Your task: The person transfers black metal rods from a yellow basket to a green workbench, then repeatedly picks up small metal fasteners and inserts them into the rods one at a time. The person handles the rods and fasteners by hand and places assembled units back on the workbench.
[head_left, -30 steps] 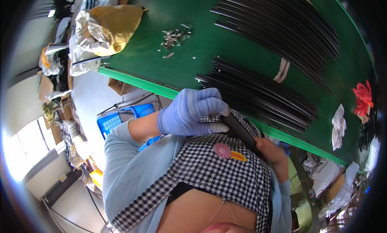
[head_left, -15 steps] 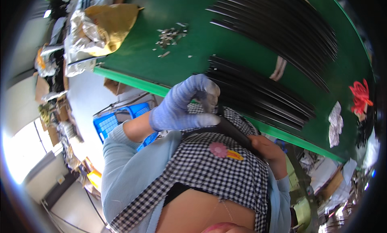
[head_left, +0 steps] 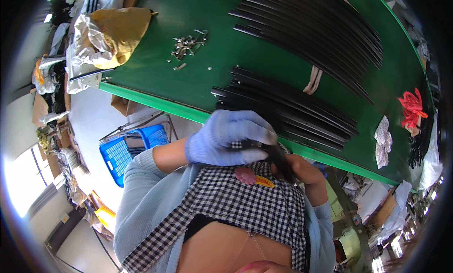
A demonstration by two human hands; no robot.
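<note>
A black bar (head_left: 282,165), blurred and seen nearly end-on, is held in front of my checked apron. My right hand (head_left: 306,170), bare, wraps round its lower part, with some fingers hidden behind it. At the bar's upper end, my left hand (head_left: 231,137) in a pale blue knit glove bends its fingers and thumb round it; whether it also pinches something small cannot be seen. Just beyond my hands lies a bundle of black bars (head_left: 292,108) at the green table's near edge. A larger row of black bars (head_left: 311,32) lies behind it.
Small metal pieces (head_left: 188,45) are heaped on the green table (head_left: 188,89). A yellow sack (head_left: 125,34) sits at its left end. Red ties (head_left: 411,108) and a crumpled patterned cloth (head_left: 383,142) lie at the right. A blue basket (head_left: 115,157) stands below left.
My left hand has come down and to the right, its fingers folding over the bar's end. The bar has turned steeper, and my right hand has shifted slightly. The whole view has moved a little.
</note>
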